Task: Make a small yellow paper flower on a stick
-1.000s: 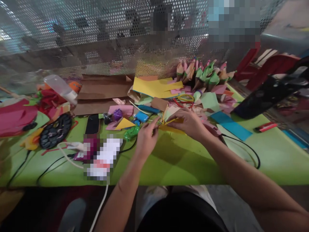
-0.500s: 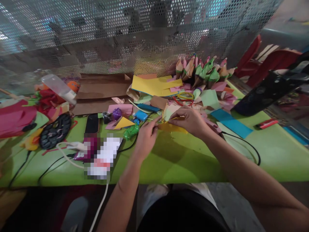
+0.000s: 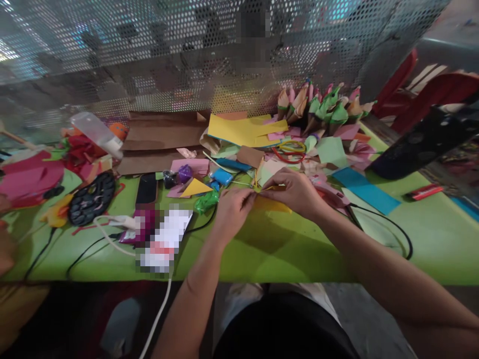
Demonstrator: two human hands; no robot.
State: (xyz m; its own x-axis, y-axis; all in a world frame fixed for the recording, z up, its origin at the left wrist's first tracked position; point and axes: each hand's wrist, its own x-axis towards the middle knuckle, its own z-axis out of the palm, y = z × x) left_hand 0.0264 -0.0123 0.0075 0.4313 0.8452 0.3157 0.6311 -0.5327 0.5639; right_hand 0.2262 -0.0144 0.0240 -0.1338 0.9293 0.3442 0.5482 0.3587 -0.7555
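Observation:
Both my hands meet over a yellow paper piece (image 3: 272, 204) lying on the green table (image 3: 284, 244). My left hand (image 3: 232, 210) pinches its left end with curled fingers. My right hand (image 3: 295, 192) is closed over the paper's top edge, fingertips touching those of the left hand. A thin yellow strip sticks up just behind my fingers. Loose coloured paper scraps surround the hands.
Rolled paper cones (image 3: 322, 107) stand at the back, next to yellow sheets (image 3: 239, 130) and brown paper (image 3: 160, 142). A black phone (image 3: 146, 188), a dark paint palette (image 3: 92, 198), a plastic bottle (image 3: 96, 133) and cables lie left. Blue paper (image 3: 364, 190) and a black cable (image 3: 389, 227) lie right.
My left hand has moved right and closed in on the yellow paper, so both sets of fingertips now touch. The view shifted slightly.

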